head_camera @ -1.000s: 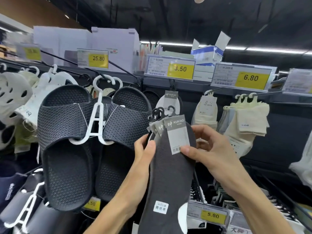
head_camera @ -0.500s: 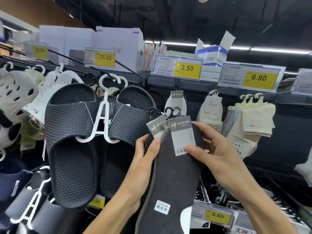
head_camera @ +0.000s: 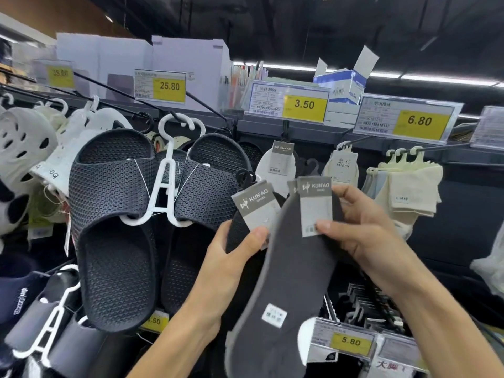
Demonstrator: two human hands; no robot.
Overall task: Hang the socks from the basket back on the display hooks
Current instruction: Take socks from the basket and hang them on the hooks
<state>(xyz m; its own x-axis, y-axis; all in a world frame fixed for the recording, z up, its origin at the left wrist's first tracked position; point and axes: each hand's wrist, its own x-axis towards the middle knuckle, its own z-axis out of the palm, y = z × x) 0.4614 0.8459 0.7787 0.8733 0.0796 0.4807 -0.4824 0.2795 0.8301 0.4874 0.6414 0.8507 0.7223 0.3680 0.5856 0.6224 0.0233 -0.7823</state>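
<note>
Holding two sock packs up before the rack, near mid-frame. Gripping the black mesh sock pack (head_camera: 255, 207) with the left hand (head_camera: 231, 263), thumb laid across the lower edge of its grey KUN'AO label, remaining fingers tucked behind and out of sight. Pinching the dark grey sock pack (head_camera: 294, 268) with the right hand (head_camera: 368, 238), at 3 o'clock of the left: thumb on the front of the label, fingers (head_camera: 351, 193) curled round the back. Fanned apart at the top, the grey pack overlapping the mesh one in front, black hanger loops of the mesh pack up at 11 o'clock, the edge of a third label showing between the two.

Hanging at 12 o'clock above both hands, under the 3.50 price tag (head_camera: 304, 105): a white sock pack (head_camera: 281, 159) bearing the same label. Round at 2 o'clock, cream socks (head_camera: 411, 186) on a display hook (head_camera: 450, 145) below the 6.80 price tag (head_camera: 420, 121). At 9 o'clock, just beside the mesh pack, dark slippers (head_camera: 117, 214) clipped on a white hanger (head_camera: 163, 181) beneath the 25.80 price tag (head_camera: 169, 87). Down at 5 o'clock, a 5.80 price tag (head_camera: 350, 342) on the lower row.
</note>
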